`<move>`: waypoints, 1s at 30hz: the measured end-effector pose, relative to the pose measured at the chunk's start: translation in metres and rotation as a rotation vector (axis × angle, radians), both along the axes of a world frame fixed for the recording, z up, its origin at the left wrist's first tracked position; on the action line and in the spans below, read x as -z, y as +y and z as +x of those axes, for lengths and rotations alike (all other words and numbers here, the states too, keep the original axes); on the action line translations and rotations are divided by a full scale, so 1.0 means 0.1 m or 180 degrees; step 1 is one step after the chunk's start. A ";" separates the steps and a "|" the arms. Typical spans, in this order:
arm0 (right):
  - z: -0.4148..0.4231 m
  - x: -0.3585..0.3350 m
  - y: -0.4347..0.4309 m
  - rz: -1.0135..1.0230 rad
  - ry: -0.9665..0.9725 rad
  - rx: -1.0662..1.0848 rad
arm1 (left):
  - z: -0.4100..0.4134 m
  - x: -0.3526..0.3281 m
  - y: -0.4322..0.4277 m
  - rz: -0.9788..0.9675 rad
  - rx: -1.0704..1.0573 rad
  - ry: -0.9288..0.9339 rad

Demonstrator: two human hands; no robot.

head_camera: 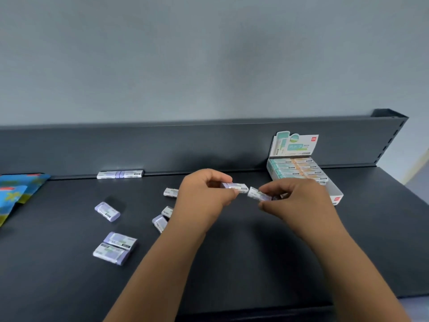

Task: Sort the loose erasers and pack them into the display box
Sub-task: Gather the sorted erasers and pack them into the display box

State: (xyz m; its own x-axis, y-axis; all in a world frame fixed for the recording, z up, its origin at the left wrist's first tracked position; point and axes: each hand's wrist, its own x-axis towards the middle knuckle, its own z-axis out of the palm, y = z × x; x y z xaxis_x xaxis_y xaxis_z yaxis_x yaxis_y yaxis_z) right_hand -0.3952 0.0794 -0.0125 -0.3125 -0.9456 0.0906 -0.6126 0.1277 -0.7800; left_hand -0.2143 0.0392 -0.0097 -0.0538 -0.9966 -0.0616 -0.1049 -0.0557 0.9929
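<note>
Both bare forearms reach in from the near edge of the counter and converge above its middle. The left hand (204, 194) is knuckles-up, fingers curled, pinching a purple eraser (234, 187) that sticks out to the right. The right hand (299, 201) faces it, thumb and fingers curled round a second eraser (257, 194). The two erasers' ends sit just beside each other, the hands apart

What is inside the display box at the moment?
The display box holds rows of green erasers on its left and orange erasers on its right, filling the back. The right hand covers part of the front end, so what lies there cannot be seen.
</note>
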 end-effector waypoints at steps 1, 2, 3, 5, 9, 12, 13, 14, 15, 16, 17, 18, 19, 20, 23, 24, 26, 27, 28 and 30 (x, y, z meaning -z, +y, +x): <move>-0.04 0.00 0.00 -0.0029 0.0038 0.0010 | -0.05 -0.01 0.00 -0.0040 0.0019 -0.0025; -0.09 0.00 -0.01 -0.0040 0.0077 0.0012 | -0.10 -0.02 -0.01 -0.0069 0.0024 -0.0042; -0.14 0.00 -0.01 -0.0048 0.0113 0.0024 | -0.15 -0.03 -0.01 -0.0088 0.0017 -0.0050; -0.26 -0.01 -0.02 -0.0097 0.0182 0.0073 | -0.25 -0.05 -0.01 -0.0092 -0.0016 -0.0066; -0.57 -0.06 -0.02 -0.0243 0.0145 -0.0005 | -0.51 -0.12 0.04 -0.0089 -0.0118 -0.0010; -0.90 -0.12 -0.07 -0.0406 0.0263 -0.0046 | -0.78 -0.15 0.08 -0.0054 -0.0256 0.0160; -1.02 -0.15 -0.09 -0.0438 0.0303 -0.0040 | -0.88 -0.15 0.09 -0.0045 -0.0299 0.0200; -1.15 -0.17 -0.10 -0.0452 0.0370 -0.0051 | -0.99 -0.15 0.10 -0.0040 -0.0333 0.0242; -1.27 -0.20 -0.12 -0.0443 0.0457 -0.0088 | -1.09 -0.14 0.11 -0.0034 -0.0361 0.0282; -1.38 -0.21 -0.14 -0.0423 0.0548 -0.0148 | -1.19 -0.13 0.11 -0.0026 -0.0391 0.0320; -1.48 -0.22 -0.16 -0.0405 0.0618 -0.0213 | -1.28 -0.12 0.12 -0.0006 -0.0425 0.0353; -1.58 -0.22 -0.18 -0.0389 0.0675 -0.0275 | -1.37 -0.10 0.12 0.0023 -0.0462 0.0376; -1.67 -0.21 -0.21 -0.0357 0.0726 -0.0327 | -1.44 -0.09 0.11 0.0060 -0.0499 0.0375; -1.75 -0.20 -0.23 -0.0317 0.0777 -0.0376 | -1.50 -0.07 0.10 0.0097 -0.0538 0.0355; -1.90 -0.18 -0.27 -0.0204 0.0854 -0.0539 | -1.61 -0.06 0.11 0.0125 -0.0670 0.0288; -1.92 -0.17 -0.28 -0.0185 0.0869 -0.0603 | -1.62 -0.06 0.10 0.0105 -0.0716 0.0263; -1.92 -0.15 -0.30 -0.0157 0.0947 -0.0710 | -1.62 -0.08 0.10 0.0059 -0.0768 0.0226; -1.91 -0.15 -0.32 -0.0152 0.1002 -0.0753 | -1.62 -0.10 0.10 0.0043 -0.0786 0.0232; -1.89 -0.15 -0.33 -0.0153 0.1055 -0.0793 | -1.61 -0.11 0.09 0.0031 -0.0808 0.0249; -1.82 -0.15 -0.35 -0.0183 0.1138 -0.0900 | -1.58 -0.14 0.07 0.0003 -0.0853 0.0282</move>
